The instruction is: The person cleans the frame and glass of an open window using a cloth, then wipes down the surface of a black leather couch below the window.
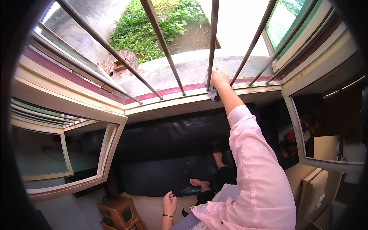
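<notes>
My right hand (220, 78) reaches out to a brown metal window bar (212, 46), closed on a grey cloth (213, 93). The cloth is bunched against the foot of that bar, and one end hangs over the inner edge of the cream window sill (253, 89). My fingers hide part of the cloth, so whether it goes all the way around the bar cannot be seen. Low in the view, my left hand (169, 203) hangs free with loosely curled fingers. It holds nothing, and a thin dark band circles its wrist.
Bare feet stand on a black sofa (169, 175) below the window. Glazed casements swing inward at the left (115, 149) and right (299, 129). A wooden box (120, 211) sits at the lower left. Beyond the bars are a concrete ledge (189, 67), a wooden cable reel (108, 64) and green plants (152, 34).
</notes>
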Motion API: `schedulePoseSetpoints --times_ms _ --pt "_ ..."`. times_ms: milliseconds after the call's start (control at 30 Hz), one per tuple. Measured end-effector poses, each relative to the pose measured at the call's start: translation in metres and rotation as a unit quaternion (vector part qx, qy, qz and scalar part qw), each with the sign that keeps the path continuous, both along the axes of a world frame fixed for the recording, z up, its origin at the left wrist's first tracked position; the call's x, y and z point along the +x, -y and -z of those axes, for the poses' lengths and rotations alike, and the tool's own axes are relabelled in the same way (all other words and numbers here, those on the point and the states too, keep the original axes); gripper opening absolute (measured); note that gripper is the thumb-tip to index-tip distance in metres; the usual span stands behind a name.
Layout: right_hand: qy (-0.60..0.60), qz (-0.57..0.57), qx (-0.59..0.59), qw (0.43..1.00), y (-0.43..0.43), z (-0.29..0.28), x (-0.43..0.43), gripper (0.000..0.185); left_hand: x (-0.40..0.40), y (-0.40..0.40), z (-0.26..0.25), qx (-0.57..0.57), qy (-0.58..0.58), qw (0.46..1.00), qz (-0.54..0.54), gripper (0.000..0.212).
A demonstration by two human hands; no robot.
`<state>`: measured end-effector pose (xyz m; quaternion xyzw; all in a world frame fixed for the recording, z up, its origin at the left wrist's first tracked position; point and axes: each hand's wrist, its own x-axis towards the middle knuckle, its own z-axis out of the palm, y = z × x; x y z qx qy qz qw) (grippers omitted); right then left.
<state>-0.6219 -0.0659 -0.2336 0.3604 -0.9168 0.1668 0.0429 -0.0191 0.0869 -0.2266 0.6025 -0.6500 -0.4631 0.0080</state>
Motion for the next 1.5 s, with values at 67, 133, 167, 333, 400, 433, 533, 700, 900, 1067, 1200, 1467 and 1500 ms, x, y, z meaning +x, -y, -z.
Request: schedulePoseSetpoints --times_ms 67,133,167,333,400,433,533,700,900,1067,1200,1467,1500 --pt "-0.034 -0.104 0.055 0.992 -0.010 0.001 0.017 0.017 0.005 -0.002 0.000 -0.013 0.024 1.000 0.013 0.036" --pt "-0.077 -0.100 -0.044 0.991 -0.034 0.012 0.043 0.013 0.006 -0.008 0.009 0.002 0.015 1.000 0.000 0.036" --pt "-0.102 -0.113 -0.108 0.982 -0.048 0.022 0.051 0.014 0.000 -0.007 0.009 0.001 0.011 1.000 0.004 0.036" --pt "-0.133 -0.078 -0.055 0.986 -0.070 0.012 0.077 0.043 -0.051 0.006 -0.007 -0.022 -0.011 0.997 0.075 0.035" --pt "-0.128 -0.079 -0.018 0.988 -0.065 0.001 0.074 0.061 -0.070 0.015 -0.007 -0.025 -0.020 0.996 0.083 0.035" --pt "-0.119 -0.087 0.001 0.989 -0.066 0.004 0.068 0.056 -0.078 0.018 -0.004 -0.021 -0.019 0.995 0.095 0.035" --pt "-0.134 -0.171 -0.033 0.976 -0.073 0.018 0.050 0.040 -0.107 0.027 -0.006 -0.023 -0.024 0.990 0.135 0.034" --pt "-0.248 -0.243 -0.018 0.938 -0.135 0.018 0.026 0.030 -0.131 0.042 -0.021 -0.044 -0.055 0.989 0.133 0.034" --pt "-0.128 -0.074 0.062 0.987 -0.204 0.015 -0.013 0.037 -0.084 0.039 -0.004 -0.030 -0.002 0.993 0.112 0.034" --pt "-0.098 -0.110 -0.142 0.979 -0.163 -0.005 0.009 0.038 -0.055 0.018 0.014 -0.033 0.049 0.992 0.112 0.033" --pt "-0.103 -0.062 -0.062 0.991 -0.139 0.022 0.001 0.023 -0.081 0.017 0.003 -0.023 0.010 0.990 0.136 0.034" --pt "-0.002 -0.018 0.020 1.000 -0.092 -0.003 -0.038 0.015 -0.082 0.012 0.004 -0.023 0.022 0.994 0.109 0.034" --pt "0.037 0.011 0.078 0.996 -0.083 -0.007 -0.046 0.016 -0.085 0.011 0.002 -0.022 0.024 0.994 0.109 0.034"
